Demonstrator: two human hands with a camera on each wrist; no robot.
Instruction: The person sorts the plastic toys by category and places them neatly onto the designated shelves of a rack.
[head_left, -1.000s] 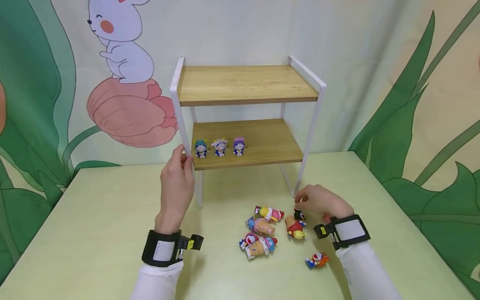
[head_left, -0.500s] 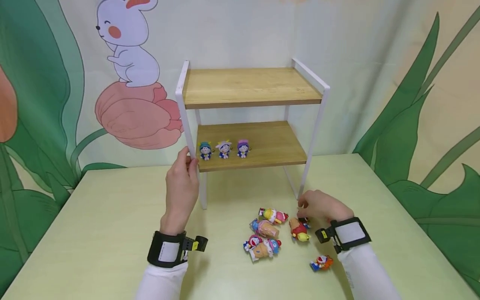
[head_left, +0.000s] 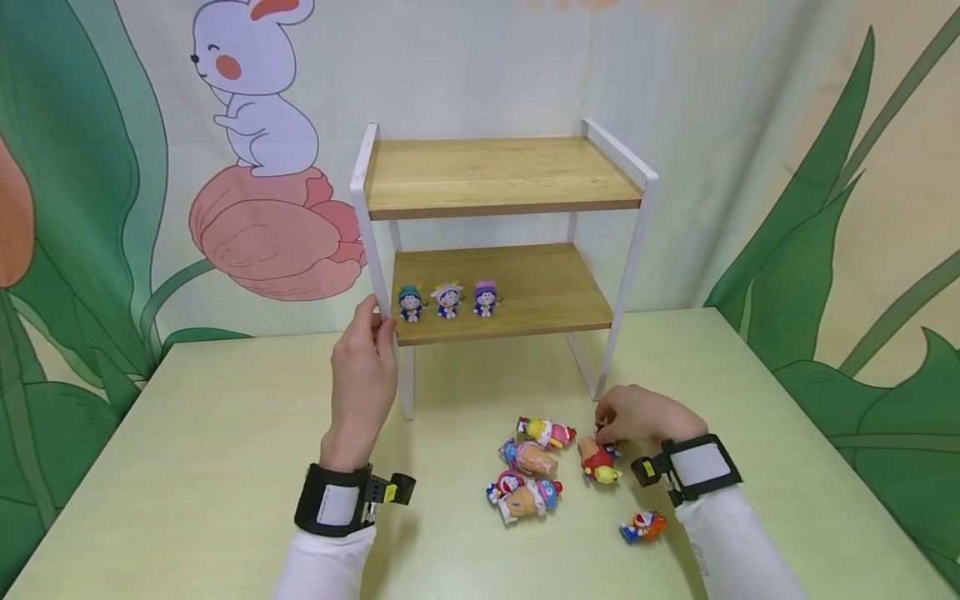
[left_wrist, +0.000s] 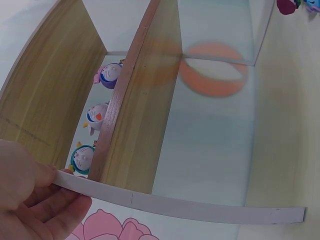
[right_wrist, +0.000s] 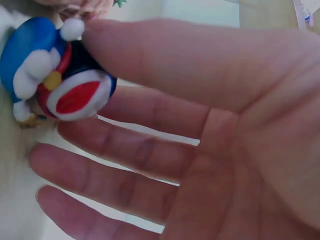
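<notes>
My left hand (head_left: pixel 363 362) grips the front left post of a two-tier shelf (head_left: pixel 502 175); in the left wrist view, thumb and fingers hold its white frame (left_wrist: pixel 190 204). My right hand (head_left: pixel 648 414) is low over the table, by the shelf's front right foot. In the right wrist view, its thumb and index finger pinch a small blue-and-white cat figurine (right_wrist: pixel 80 97) with an open red mouth; the other fingers extend below. The head view mostly hides this figurine behind the hand. Beside it lies a tan figurine in red and yellow (head_left: pixel 598 461).
Three figurines stand in a row on the lower board: teal-hatted (head_left: pixel 410 304), white-hatted (head_left: pixel 447 302) and purple-hatted (head_left: pixel 485 300). Several more lie in a cluster (head_left: pixel 531 458) before the shelf. An orange-and-blue figurine (head_left: pixel 642 527) lies nearer me. A printed curtain (head_left: pixel 480 67) hangs behind.
My right hand has lowered slightly over the dark-headed figurine, which was more visible earlier, and pinches it now. The head view has shifted a little. My left hand keeps its hold on the post.
</notes>
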